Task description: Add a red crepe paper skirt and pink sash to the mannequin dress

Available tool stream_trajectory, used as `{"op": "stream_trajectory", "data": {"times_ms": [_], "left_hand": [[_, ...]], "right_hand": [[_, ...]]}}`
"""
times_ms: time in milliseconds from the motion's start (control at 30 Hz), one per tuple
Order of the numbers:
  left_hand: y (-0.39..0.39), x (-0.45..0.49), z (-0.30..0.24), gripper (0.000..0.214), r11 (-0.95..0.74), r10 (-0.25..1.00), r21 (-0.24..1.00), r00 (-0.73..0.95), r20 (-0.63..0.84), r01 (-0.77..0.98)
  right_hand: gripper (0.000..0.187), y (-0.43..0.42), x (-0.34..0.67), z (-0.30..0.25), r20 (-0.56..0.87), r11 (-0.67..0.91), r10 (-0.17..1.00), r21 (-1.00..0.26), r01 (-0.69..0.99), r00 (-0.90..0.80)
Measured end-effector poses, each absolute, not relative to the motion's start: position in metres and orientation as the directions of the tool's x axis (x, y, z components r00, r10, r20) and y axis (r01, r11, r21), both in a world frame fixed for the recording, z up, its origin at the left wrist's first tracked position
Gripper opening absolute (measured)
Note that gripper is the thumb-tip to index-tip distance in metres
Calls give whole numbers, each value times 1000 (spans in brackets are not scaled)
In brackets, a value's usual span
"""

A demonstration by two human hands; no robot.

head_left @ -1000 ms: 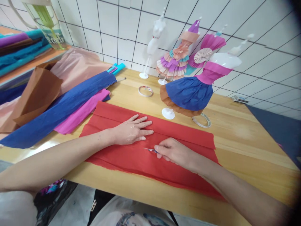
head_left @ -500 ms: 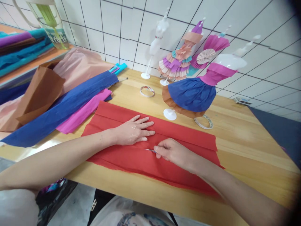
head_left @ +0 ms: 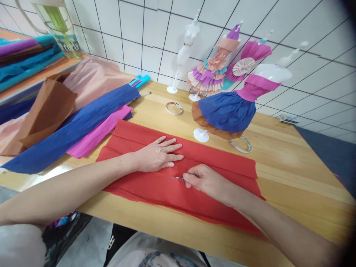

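Observation:
A long sheet of red crepe paper [head_left: 155,185] lies flat on the wooden table [head_left: 292,167]. My left hand [head_left: 158,154] rests palm down on it, fingers stretched out and pointing right. Just to its right, my right hand [head_left: 205,180] is closed around a small pair of scissors [head_left: 178,178]; only the thin metal tip shows, pointing left along the paper close to my left fingertips.
Blue [head_left: 75,128], magenta [head_left: 97,133], brown [head_left: 47,107] and pale pink [head_left: 94,76] crepe sheets lie at the left. Three small mannequins stand behind, one bare white [head_left: 182,52], two in paper dresses [head_left: 228,109]. Tape rolls [head_left: 174,107] lie near their bases. A dark blue sheet [head_left: 330,154] is at the right.
My right hand and the scissors tip have shifted only slightly on the red paper. My left hand has stayed flat in the same place.

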State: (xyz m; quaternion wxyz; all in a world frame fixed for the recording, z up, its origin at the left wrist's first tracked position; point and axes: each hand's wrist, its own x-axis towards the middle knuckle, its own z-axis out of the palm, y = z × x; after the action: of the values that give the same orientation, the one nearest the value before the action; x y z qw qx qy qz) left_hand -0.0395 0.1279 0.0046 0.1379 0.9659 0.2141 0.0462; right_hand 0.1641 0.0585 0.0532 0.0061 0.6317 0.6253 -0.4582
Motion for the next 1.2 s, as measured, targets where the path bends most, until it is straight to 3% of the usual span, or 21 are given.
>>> {"op": "stream_trajectory", "data": {"times_ms": [233, 733, 1200], "left_hand": [[128, -39, 2, 45, -873, 423, 289, 905, 41, 394], [128, -39, 5, 45, -871, 416, 299, 909, 26, 390], [129, -38, 7, 45, -871, 411, 302, 911, 17, 388]], "right_hand": [[32, 58, 161, 59, -619, -261, 764, -556, 789, -183], [30, 61, 147, 56, -547, -181, 805, -596, 783, -230], [30, 61, 151, 55, -567, -197, 796, -573, 795, -212]]}}
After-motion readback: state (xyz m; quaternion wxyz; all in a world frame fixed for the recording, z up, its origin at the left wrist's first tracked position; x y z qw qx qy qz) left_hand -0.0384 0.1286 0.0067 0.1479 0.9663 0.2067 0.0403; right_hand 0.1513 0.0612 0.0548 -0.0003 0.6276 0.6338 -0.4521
